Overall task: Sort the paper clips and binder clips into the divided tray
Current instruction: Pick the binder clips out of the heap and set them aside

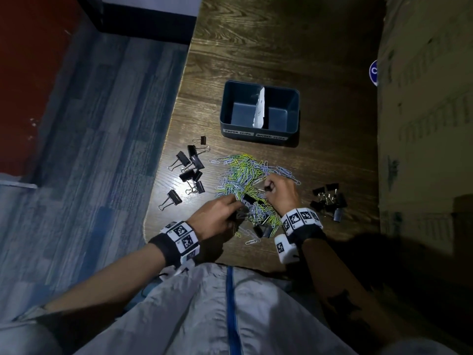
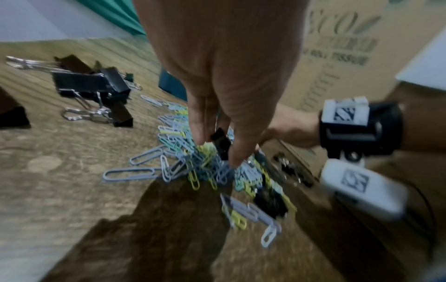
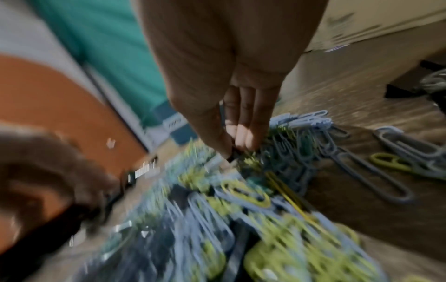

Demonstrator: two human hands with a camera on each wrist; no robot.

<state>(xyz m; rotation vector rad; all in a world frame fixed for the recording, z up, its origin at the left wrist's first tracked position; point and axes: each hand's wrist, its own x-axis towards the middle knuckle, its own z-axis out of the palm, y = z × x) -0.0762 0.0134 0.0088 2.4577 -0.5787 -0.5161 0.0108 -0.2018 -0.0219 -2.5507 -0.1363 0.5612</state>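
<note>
A dark divided tray (image 1: 259, 85) stands at the table's middle, with a white paper divider (image 1: 260, 108) and front labels for paper clips on the left and binder clips on the right; both compartments look empty. In front of it lies a heap of blue and yellow-green paper clips (image 1: 243, 178) with a few black binder clips mixed in. My left hand (image 1: 236, 204) is at the heap's near left, and its fingertips (image 2: 237, 156) pinch a black binder clip (image 2: 220, 141). My right hand (image 1: 268, 187) is over the heap's right side, pinching a small dark binder clip (image 3: 233, 152) between thumb and fingers.
Loose black binder clips lie in one group left of the heap (image 1: 190, 167) and another to its right (image 1: 329, 201). A tall cardboard box (image 1: 422, 124) borders the table on the right. The table's left edge (image 1: 163, 160) drops to blue carpet.
</note>
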